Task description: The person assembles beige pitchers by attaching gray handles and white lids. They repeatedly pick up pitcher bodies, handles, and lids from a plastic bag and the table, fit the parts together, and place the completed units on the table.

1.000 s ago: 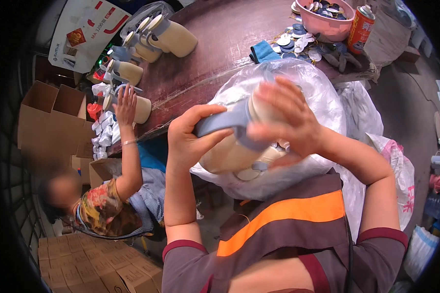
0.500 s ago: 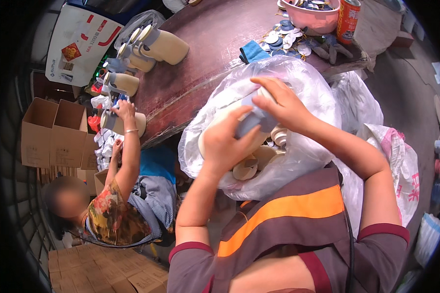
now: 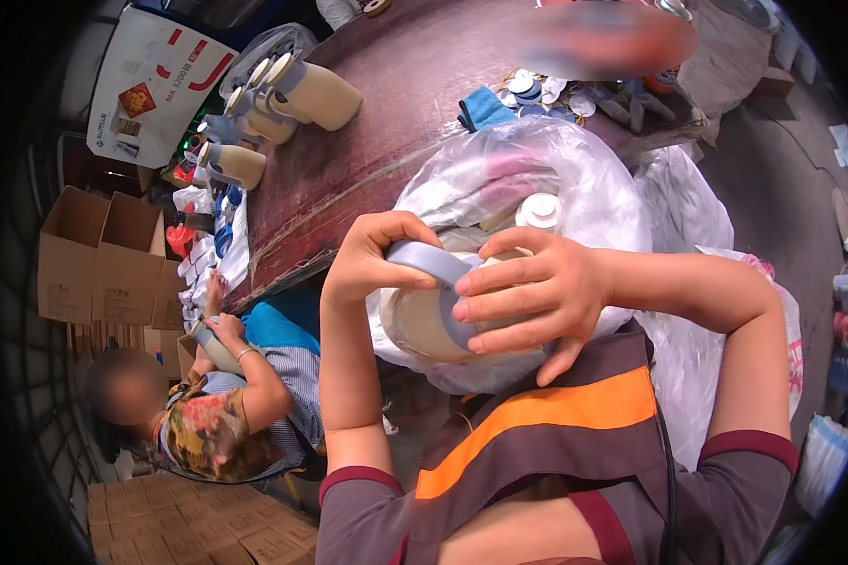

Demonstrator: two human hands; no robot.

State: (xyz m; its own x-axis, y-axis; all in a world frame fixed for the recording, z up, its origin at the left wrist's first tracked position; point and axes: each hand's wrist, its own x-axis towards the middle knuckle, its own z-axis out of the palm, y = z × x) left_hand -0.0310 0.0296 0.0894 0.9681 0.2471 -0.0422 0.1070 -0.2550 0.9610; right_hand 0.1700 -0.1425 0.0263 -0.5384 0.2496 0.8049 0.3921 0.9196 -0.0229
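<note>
A cream jug with a grey collar and handle lies tilted in front of me, over an open clear plastic bag. My left hand is closed round the grey handle, thumb and fingers on either side. Across the collar and mouth end, my right hand grips the jug, its fingers covering most of that end. In the bag just beyond, a white round stepped lid or stopper shows. The bag's other contents are partly hidden by my hands and the film.
Several cream jugs stand on the dark red table at the far left. At left a seated person holds another jug. Cartons stand beyond. Round tags and a blue cloth lie on the table.
My hands have brought the jug lower and turned it; the left hand has moved left onto its handle. The person at left has taken a jug from the table edge down to the lap.
</note>
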